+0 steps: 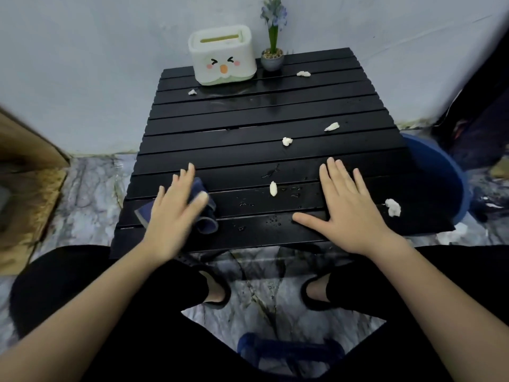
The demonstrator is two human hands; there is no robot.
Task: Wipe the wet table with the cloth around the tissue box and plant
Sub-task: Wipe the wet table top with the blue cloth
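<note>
I see a black slatted table (248,128) set against a pale wall, its surface shiny with water drops, most of them near the middle and the near edge. My left hand (176,213) lies flat and spread on a dark blue cloth (205,216) at the near left corner of the table; the fingers are open, pressing on the cloth and not curled around it. The hand looks blurred. The cloth is bunched, with one fold showing right of the hand and another corner poking out left of it. My right hand (349,208) rests palm down on the near right part of the table, fingers spread, holding nothing.

At the far edge stands a white tissue box (223,56) with a cartoon face, and just beside it on the right a small grey pot with a plant (272,51) bearing bluish flowers. Both are well apart from the cloth.

Small white tissue scraps (287,141) lie scattered over the slats, one just right of my right hand. A blue basin (443,175) sits on the floor by the table's right side.
</note>
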